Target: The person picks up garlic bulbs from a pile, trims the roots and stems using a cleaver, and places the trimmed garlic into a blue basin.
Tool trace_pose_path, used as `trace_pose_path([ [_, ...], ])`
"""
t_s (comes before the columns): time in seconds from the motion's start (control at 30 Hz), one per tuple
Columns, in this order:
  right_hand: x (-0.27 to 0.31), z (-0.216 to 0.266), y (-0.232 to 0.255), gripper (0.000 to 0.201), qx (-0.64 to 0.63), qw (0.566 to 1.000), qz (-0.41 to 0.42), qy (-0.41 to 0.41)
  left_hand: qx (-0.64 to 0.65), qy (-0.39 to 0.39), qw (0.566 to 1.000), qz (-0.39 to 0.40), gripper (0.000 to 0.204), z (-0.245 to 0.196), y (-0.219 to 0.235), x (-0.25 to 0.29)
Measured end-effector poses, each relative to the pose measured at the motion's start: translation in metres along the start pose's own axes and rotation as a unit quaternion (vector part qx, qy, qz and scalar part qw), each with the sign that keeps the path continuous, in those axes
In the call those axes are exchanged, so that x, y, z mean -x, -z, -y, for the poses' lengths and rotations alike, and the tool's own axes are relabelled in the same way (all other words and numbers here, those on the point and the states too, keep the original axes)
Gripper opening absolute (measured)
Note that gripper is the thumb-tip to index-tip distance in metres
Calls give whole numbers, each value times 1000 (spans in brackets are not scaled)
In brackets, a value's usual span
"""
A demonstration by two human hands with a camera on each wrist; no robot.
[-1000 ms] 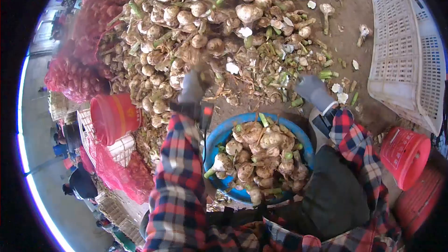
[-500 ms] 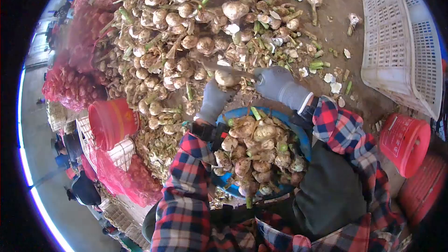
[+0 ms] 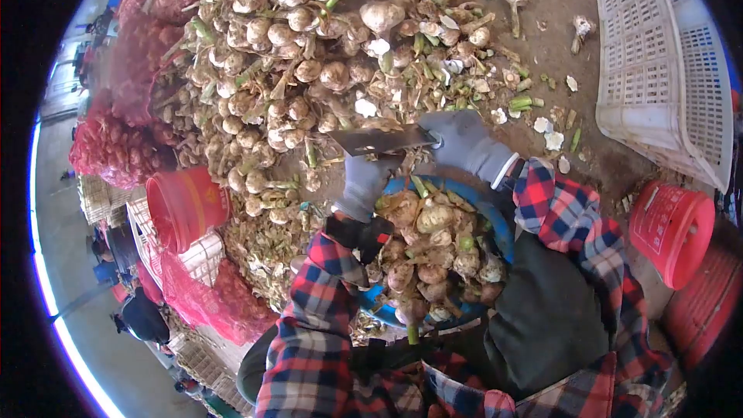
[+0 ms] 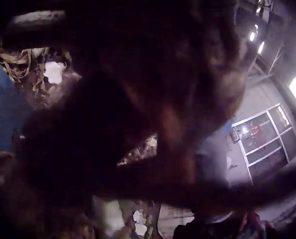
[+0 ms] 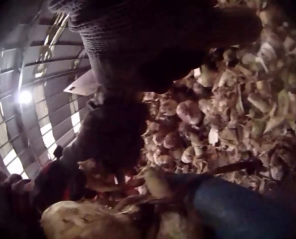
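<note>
Grey knitted gloves are covering both hands of a person whose arms, in red, navy and white plaid sleeves (image 3: 313,340), are reaching forward. The right hand (image 3: 467,145) is curling firmly around the handle of a broad knife (image 3: 379,140), its flat metal blade stretching leftward across the front of the other hand. The left hand (image 3: 364,184) is reaching up from below, its wrist by the tub's left edge; its fingertips are disappearing behind the blade, so whether they are holding anything cannot be told. The left wrist view is staying too dark to settle it.

Directly below the hands, a round blue plastic tub (image 3: 499,220) is holding a heap of garlic bulbs (image 3: 433,255), knobbly, papery and soil-stained, some with green cut stems. Beyond the hands, a far larger garlic pile (image 3: 294,54) is spreading, with dry husks and stalk pieces littering its near edge.

Between that pile and a white slatted plastic crate (image 3: 642,62), bare brown floor (image 3: 569,70) is leaving open room at the right. Smooth red buckets are standing on both sides, one at the left (image 3: 186,205), another at the right (image 3: 672,232). Pink-red mesh sacks (image 3: 116,147) are bulging farther left.
</note>
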State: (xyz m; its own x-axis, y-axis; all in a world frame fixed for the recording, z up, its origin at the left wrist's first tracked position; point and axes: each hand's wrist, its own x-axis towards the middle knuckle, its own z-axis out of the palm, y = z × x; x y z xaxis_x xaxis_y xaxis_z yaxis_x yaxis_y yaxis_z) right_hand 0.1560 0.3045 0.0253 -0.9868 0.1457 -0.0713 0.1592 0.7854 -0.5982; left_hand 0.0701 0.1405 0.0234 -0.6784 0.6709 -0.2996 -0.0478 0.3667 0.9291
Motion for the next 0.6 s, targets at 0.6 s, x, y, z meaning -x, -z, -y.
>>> trace_pose_path([
  [0.6,-12,-22,11,38,-686,702,-68,-180,-202,-129,947,-214,45,-45,-1,-20],
])
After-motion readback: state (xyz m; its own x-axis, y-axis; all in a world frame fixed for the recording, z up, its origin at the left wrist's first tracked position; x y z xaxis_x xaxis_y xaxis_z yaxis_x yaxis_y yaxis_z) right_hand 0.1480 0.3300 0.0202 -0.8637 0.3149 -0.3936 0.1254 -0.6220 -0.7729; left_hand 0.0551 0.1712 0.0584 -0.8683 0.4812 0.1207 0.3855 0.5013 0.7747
